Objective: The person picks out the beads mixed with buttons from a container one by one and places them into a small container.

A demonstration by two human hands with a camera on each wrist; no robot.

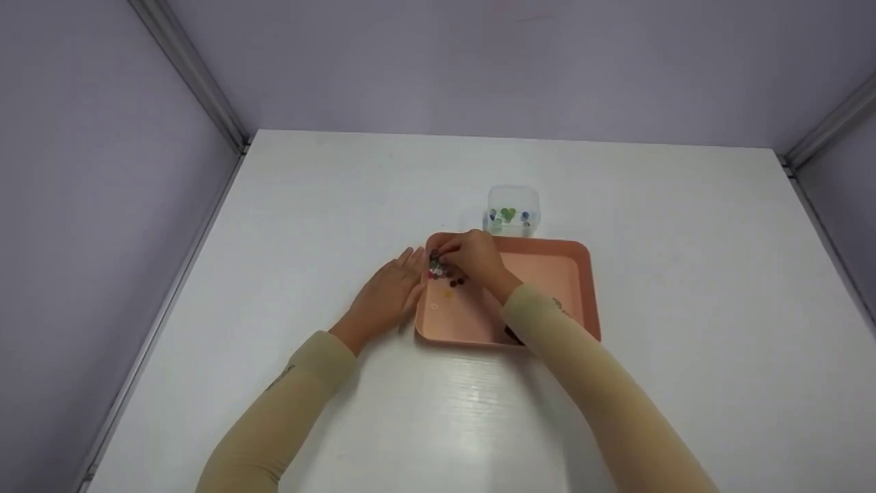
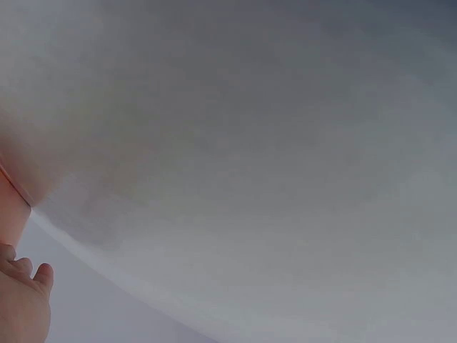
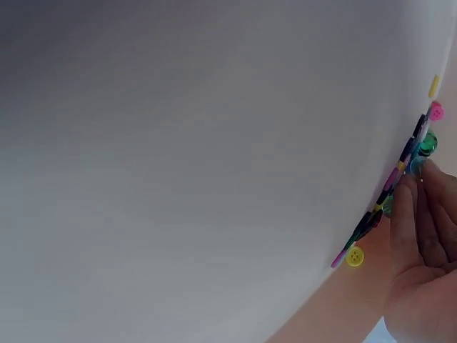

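Under right hand (image 1: 472, 259): buttons (image 1: 445, 274); left hand (image 1: 390, 294) beside tray (image 1: 582, 287).

No lettering, label, brand, number or sign can be read in any of the three views. Small dark marks sit on both beige sleeves (image 1: 294, 383) in the head view, too small and blurred to make out. The pink tray (image 1: 582, 287) and the clear box (image 1: 513, 198) carry no legible print.
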